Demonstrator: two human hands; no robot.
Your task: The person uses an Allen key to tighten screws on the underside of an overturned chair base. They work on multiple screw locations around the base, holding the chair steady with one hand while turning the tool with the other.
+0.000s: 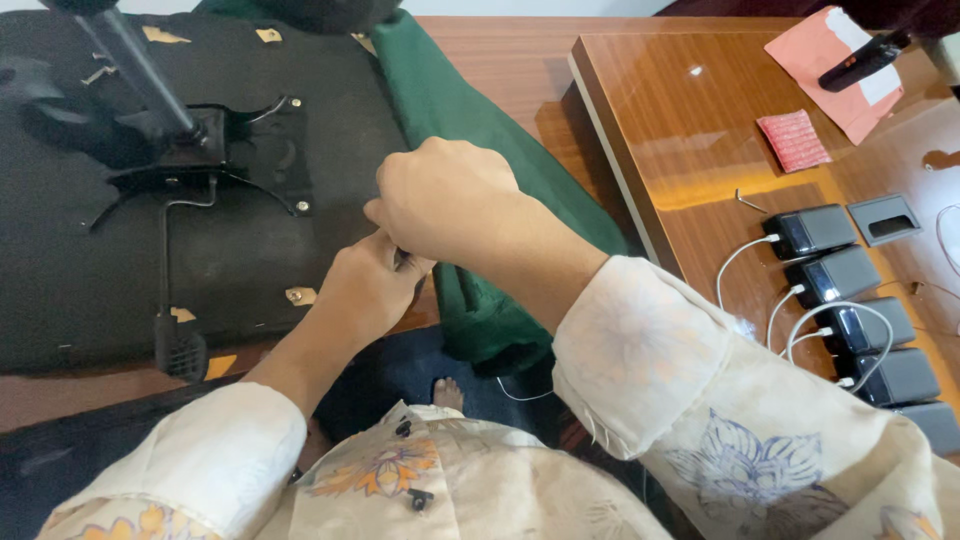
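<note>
Both hands meet at the upturned black chair seat's [120, 270] edge — left hand [365, 290] and right hand [445, 200] pinch green fabric [450, 110] between clenched fingers

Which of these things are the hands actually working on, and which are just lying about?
In use: left hand, right hand, green fabric, upturned chair seat.

Lying about: black power banks with white cables, red cloth, hex key, wooden table.

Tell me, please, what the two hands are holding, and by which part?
Both the left hand and right hand pinch the green fabric cover at its edge, beside the black chair seat underside.
</note>
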